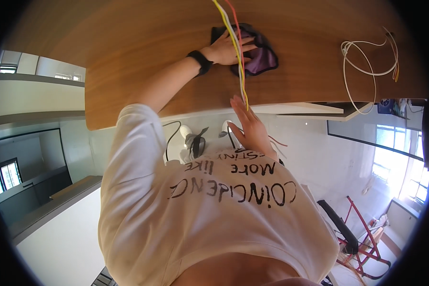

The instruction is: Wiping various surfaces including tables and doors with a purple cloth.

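Observation:
My left hand (228, 48), with a black band on the wrist, lies flat with spread fingers on a purple cloth with black edging (262, 59). The cloth rests rumpled on the brown wooden tabletop (146, 46). Yellow, white and red wires (240, 53) run down from the top of the view, across my left hand and the cloth. Their lower ends overlap the fingertips of my right hand (248, 125), which is at the table's near edge, fingers extended and thumb apart. No grip on the wires shows; whether they touch the fingers cannot be told.
A looped white cable (373, 73) with thin wire ends lies at the table's right, partly hanging over its edge. Below are my white shoes (186, 132) and a dark cord. A red-framed folding object (364, 236) stands at lower right; a grey-topped cabinet (57, 207) is at left.

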Demonstrator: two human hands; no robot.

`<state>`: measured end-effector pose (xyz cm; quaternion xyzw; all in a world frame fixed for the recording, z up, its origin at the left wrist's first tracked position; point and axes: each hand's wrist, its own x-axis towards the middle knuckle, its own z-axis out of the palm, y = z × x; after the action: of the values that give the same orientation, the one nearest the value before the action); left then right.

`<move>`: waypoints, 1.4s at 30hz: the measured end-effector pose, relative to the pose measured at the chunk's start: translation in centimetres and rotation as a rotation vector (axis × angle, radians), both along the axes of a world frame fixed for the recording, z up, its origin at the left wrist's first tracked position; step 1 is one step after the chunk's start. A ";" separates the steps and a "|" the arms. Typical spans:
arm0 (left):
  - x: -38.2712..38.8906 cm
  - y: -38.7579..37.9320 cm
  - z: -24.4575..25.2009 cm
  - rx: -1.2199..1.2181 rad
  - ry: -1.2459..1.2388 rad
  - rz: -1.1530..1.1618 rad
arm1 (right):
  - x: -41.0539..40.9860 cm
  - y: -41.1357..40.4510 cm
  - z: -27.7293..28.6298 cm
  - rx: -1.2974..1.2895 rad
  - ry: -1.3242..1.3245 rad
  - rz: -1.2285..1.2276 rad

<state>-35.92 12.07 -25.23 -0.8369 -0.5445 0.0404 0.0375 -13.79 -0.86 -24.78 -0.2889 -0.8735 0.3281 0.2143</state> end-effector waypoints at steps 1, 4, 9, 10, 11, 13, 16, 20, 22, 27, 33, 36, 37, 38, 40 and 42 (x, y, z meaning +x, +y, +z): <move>0.8 0.8 -0.3 0.033 -0.019 -0.062 | 0.4 -0.3 0.2 -0.031 0.012 -0.007; 2.5 1.2 -1.1 0.122 -0.019 -0.300 | 1.7 -0.3 0.8 -0.190 0.070 0.099; 3.7 -5.0 -0.9 0.043 -0.138 -0.594 | 3.5 -1.0 3.4 -0.396 0.206 0.069; 3.1 -6.5 -0.7 0.002 -0.175 -0.611 | 3.9 -1.1 4.0 -0.475 0.216 0.082; 2.3 -8.1 -0.2 -0.020 -0.189 -0.562 | 4.2 -1.1 4.9 -0.596 0.215 0.083; 1.1 -10.5 1.2 -0.103 -0.197 -0.438 | 4.6 -0.7 5.3 -0.587 0.271 0.091; -1.1 -15.4 0.2 -0.005 -0.168 -0.257 | 5.2 0.0 5.4 -0.575 0.328 0.159; -1.8 -20.4 1.0 0.011 -0.157 -0.051 | 5.5 0.8 4.9 -0.501 0.307 0.140; -2.0 -22.1 0.4 0.157 -0.107 0.098 | 5.6 1.1 4.0 -0.451 0.281 0.119; -2.4 -24.1 -2.5 0.485 -0.092 0.243 | 6.2 0.6 2.4 -0.305 0.324 -0.066; -4.0 -26.1 -4.5 0.603 -0.058 0.361 | 6.7 -2.0 0.5 -0.148 0.321 -0.296; -5.2 -27.2 -5.3 0.620 -0.068 0.415 | 7.0 -4.2 -0.2 -0.094 0.263 -0.321; -5.6 -27.8 -5.6 0.655 -0.065 0.472 | 7.1 -4.9 -0.2 -0.089 0.178 -0.294; -5.9 -28.3 -6.0 0.689 -0.062 0.533 | 7.3 -5.6 -0.2 -0.085 0.093 -0.265; -6.2 -28.9 -6.2 0.705 -0.062 0.603 | 7.8 -6.5 0.2 -0.006 0.043 -0.207; -5.9 -28.8 -6.2 0.771 -0.031 0.709 | 8.1 -7.2 0.2 0.122 0.158 -0.343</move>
<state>-41.81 -16.75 -31.40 -0.5270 -0.7704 -0.1649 0.3187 -5.70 -8.05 -24.54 -0.3932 -0.8103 0.2549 0.3518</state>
